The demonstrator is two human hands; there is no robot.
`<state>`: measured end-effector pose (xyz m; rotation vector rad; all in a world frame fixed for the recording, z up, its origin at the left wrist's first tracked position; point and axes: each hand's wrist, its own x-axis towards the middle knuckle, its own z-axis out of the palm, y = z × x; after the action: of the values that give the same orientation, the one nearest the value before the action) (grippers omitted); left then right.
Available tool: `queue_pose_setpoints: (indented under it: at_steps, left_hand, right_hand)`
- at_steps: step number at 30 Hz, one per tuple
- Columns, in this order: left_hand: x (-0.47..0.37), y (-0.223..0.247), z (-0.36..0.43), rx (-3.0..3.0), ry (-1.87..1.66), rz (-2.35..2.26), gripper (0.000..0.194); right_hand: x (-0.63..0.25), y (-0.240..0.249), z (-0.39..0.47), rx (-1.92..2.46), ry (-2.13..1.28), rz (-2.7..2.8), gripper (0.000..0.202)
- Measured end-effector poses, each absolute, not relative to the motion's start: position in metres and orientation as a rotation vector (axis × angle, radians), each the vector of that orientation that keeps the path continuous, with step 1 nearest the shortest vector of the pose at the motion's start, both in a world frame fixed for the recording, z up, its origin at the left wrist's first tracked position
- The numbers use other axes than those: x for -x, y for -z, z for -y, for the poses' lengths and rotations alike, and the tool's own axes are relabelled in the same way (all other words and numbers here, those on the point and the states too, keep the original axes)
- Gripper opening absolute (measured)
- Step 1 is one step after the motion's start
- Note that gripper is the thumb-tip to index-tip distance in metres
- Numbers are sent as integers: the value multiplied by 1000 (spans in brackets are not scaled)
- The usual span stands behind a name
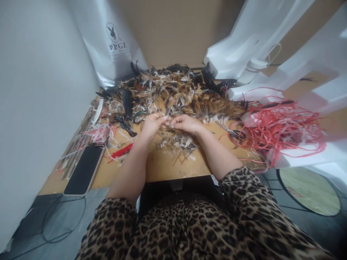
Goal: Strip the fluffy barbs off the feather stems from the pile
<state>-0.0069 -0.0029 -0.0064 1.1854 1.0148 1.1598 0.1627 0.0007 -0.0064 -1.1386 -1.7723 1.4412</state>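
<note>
Over the near edge of a big pile of brown, black and tan feathers point(168, 86), my two hands meet with their fingertips almost touching. My left hand point(154, 124) is closed in a pinch, with its thumb pointing right. My right hand point(186, 123) is pinched too, facing it. Between the fingertips there seems to be a small feather, mostly hidden by the fingers and the pile behind. Just below my hands lies a loose scatter of small pale and grey feathers point(181, 142) on the wooden table point(168, 168).
Scissors point(230, 131) lie right of my hands, beside a tangled heap of red ribbon strands point(284, 126). A phone point(84, 169) rests at the table's left edge, near pink-white strands point(100, 133) and a red bundle point(121, 150). White bags point(116, 47) stand behind. A round stool point(309, 189) is lower right.
</note>
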Motion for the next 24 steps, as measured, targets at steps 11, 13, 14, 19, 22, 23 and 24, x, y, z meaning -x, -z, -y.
queue_pose_setpoints:
  at_steps: [11,13,14,19,22,23,24]
  left_hand:
    - [7,12,1,-1218,-1104,-1041,25]
    - [7,13,1,-1209,-1080,-1041,25]
    - [7,13,1,-1203,-1071,-1040,26]
    - [7,13,1,-1195,-1056,-1060,28]
    - [6,13,0,-1250,-1006,-1088,26]
    - [6,14,0,-1268,-993,-1103,25]
    - [6,14,0,-1279,-984,-1117,24]
  right_hand:
    - [-167,1,-4,1181,-1281,1793,30]
    - [-168,0,-4,1178,-1257,1789,31]
    - [-168,0,-5,1173,-1240,1807,31]
    - [-169,2,-3,1225,-1061,2047,26]
    - [-168,2,-1,1270,-963,2131,25]
    - [-167,2,-1,1269,-947,2136,24]
    - [-167,2,0,1265,-937,2131,23]
